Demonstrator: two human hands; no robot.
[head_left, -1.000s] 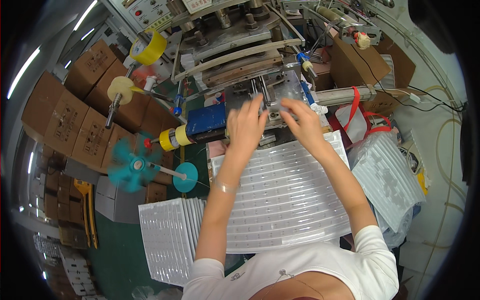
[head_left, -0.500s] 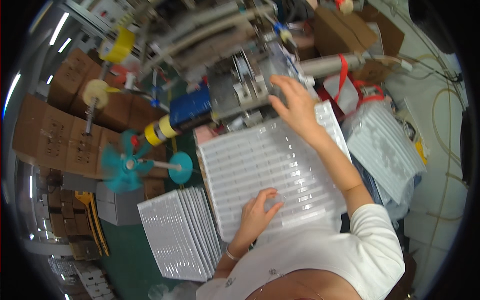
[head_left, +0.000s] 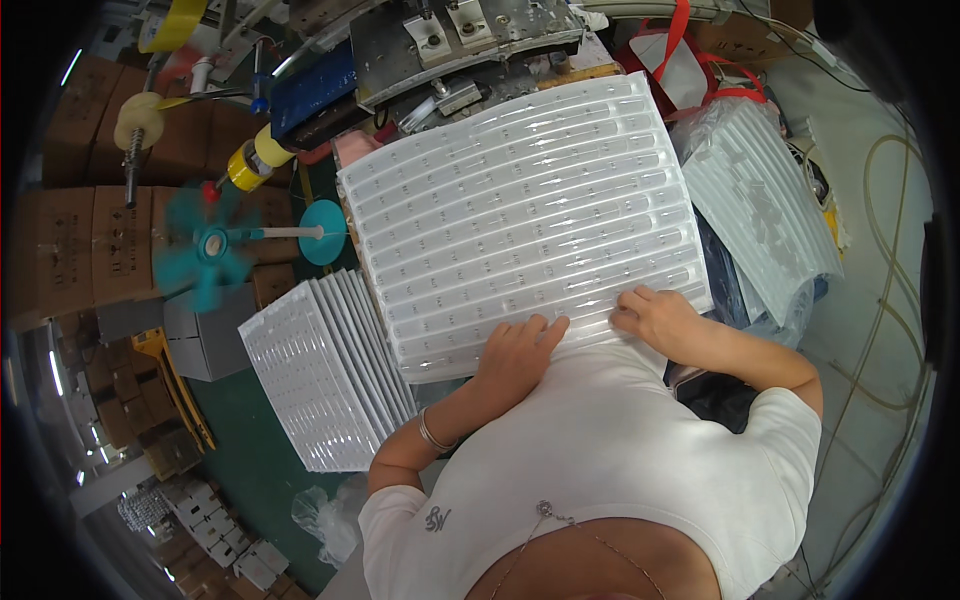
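Observation:
A large clear plastic blister tray (head_left: 520, 215) with many long rows lies flat in front of me. My left hand (head_left: 515, 355) rests on its near edge, fingers bent over the rim. Just to the right, my right hand (head_left: 660, 315) presses on the same near edge. Whether the fingers pinch the tray or only touch it is hard to tell. Beyond the tray's far edge stands a metal machine (head_left: 460, 40).
A fanned stack of similar trays (head_left: 325, 375) stands at my left. More trays in a plastic bag (head_left: 760, 215) lie at right. A spinning teal fan (head_left: 205, 245), tape rolls (head_left: 250, 160) and cardboard boxes (head_left: 80, 230) are at left. Hoses run along the floor at right.
Both hands drew back from the machine to the tray's near edge, the left first, then the right. The view tilted down, so the tray fills more of the picture.

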